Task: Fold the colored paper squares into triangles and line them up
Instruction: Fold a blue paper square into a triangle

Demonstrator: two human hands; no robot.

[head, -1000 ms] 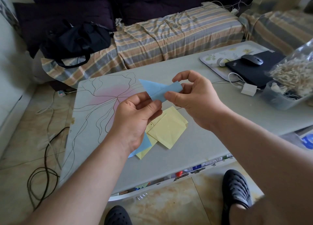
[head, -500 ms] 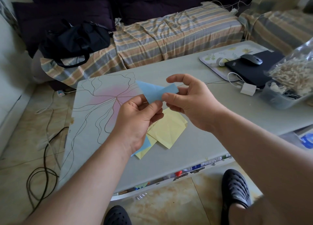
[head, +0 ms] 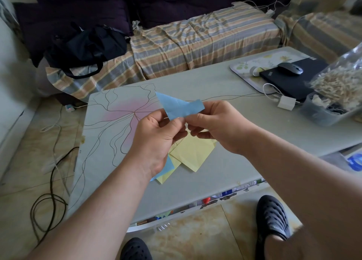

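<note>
Above a grey table (head: 225,173), 2 hands pinch a partly folded light blue paper square (head: 177,108), left hand (head: 156,140) at its lower corner, right hand (head: 217,126) at its flap, probably aligning edges. Yellow paper squares (head: 191,154) wait beneath.

Both hands, the left hand (head: 156,136) and right hand (head: 219,126), are raised side by side, fingertips pinched together.

One blue paper (head: 179,108) held above the table (head: 225,173); on the table, two yellow papers (head: 191,155), one more blue sheet (head: 165,169), one mouse (head: 290,68), one laptop (head: 291,81).
</note>
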